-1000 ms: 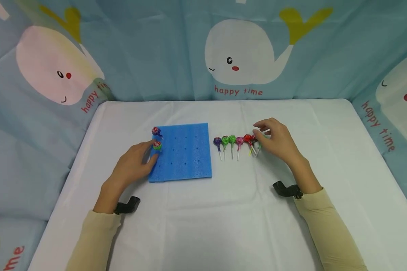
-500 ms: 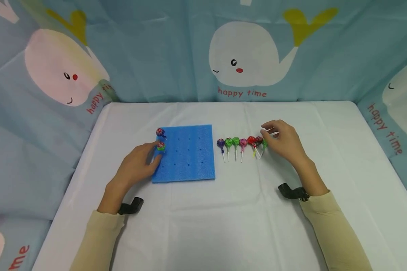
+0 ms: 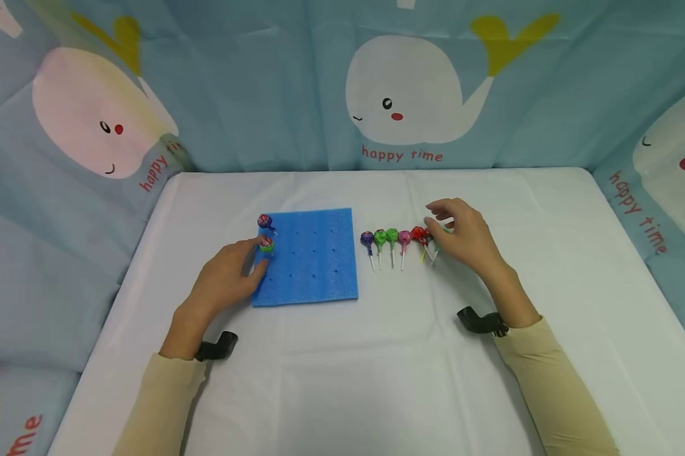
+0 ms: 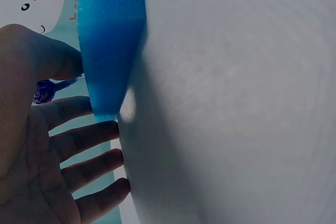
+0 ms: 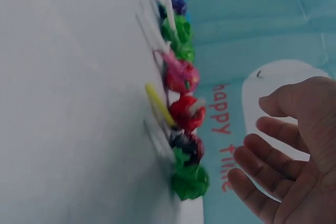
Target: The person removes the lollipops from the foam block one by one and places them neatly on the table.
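Board (image 3: 319, 266) of blue foam meets the left hand (image 3: 219, 275) at its edge — fingers relaxed, thumb spread — with a green-and-red lollipop (image 3: 267, 245) right by those fingertips, a purple lollipop (image 3: 265, 221) just beyond. Right hand (image 3: 462, 235) hovers, loosely parted, the lollipop row (image 3: 392, 235) beside its fingertips stretching toward the board.

Right fingers (image 3: 447, 206) moved left — hiding more of the end green lollipop (image 5: 190, 183).
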The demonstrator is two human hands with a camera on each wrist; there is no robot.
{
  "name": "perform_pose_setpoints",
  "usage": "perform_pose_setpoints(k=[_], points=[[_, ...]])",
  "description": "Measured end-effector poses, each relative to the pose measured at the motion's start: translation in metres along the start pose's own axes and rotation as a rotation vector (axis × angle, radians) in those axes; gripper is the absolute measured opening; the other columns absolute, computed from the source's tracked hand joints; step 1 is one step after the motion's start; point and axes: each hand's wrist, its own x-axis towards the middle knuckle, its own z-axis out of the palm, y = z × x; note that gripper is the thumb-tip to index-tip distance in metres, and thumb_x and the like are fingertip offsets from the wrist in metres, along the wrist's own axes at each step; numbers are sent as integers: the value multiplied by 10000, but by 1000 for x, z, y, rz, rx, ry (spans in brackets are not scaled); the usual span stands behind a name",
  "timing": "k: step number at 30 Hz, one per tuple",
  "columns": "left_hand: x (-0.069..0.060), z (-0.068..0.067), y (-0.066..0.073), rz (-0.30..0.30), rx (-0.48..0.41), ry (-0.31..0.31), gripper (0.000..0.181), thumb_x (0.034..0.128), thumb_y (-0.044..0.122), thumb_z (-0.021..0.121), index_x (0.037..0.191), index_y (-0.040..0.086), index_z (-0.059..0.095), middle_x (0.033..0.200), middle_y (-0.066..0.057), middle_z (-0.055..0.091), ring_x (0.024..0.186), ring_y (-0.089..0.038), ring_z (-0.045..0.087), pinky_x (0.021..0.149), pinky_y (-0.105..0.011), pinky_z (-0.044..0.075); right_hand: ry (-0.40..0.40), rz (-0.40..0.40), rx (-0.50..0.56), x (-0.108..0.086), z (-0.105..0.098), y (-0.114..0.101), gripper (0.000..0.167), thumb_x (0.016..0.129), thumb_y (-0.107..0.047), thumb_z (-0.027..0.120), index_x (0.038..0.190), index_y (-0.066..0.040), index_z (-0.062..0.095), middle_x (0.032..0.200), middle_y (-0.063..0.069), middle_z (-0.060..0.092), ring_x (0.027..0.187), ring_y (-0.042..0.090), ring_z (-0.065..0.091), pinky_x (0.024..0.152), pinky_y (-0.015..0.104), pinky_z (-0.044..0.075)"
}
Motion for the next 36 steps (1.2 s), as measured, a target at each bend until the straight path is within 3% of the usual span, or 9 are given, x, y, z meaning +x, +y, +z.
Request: perform_pose_setpoints(k=[8, 14, 19, 29, 36], points=[[3, -1, -2, 10, -17, 2, 609, 1064, 328, 550, 1591, 38, 453, 1591, -252, 518, 1487, -484, 465, 1212, -684, 390, -58, -92, 58, 7, 14, -31, 329, 1020, -188, 694, 1319, -50, 687, 1286, 189, 681, 1108, 354, 701, 900, 522, 624], [3, 7, -1, 0, -34, 10, 606, 1071, 354, 538, 1599, 70, 449, 1596, -236, 520, 1495, -470, 460, 1213, -683, 391, -100, -138, 78, 13, 27, -47, 336, 1021, -177, 691, 1334, -57, 674, 1315, 158, 662, 1171, 386, 681, 968, 539, 608], [2, 10, -3, -10, -26, 16, 619, 1071, 364, 532, 1608, 72, 435, 1598, -238, 517, 1492, -477, 461, 1207, -687, 397, -141, -178, 96, 21, 42, -64, 359, 1028, -198, 690, 1357, -59, 655, 1342, 138, 652, 1227, 335, 666, 1000, 509, 610], [2, 1, -1, 14, -28, 11, 620, 1074, 346, 524, 1620, 73, 416, 1610, -237, 503, 1496, -481, 452, 1208, -692, 389, -181, -306, 128, 32, 78, -98, 326, 1022, -174, 686, 1320, -43, 675, 1309, 124, 665, 1199, 323, 684, 962, 455, 610], [-1, -1, -1, 12, -27, 7, 619, 1068, 349, 528, 1613, 71, 430, 1599, -242, 514, 1497, -471, 456, 1214, -679, 391, -205, -356, 164, 34, 98, -120, 326, 1008, -159, 708, 1314, -47, 683, 1301, 118, 660, 1217, 313, 695, 1049, 425, 594]])
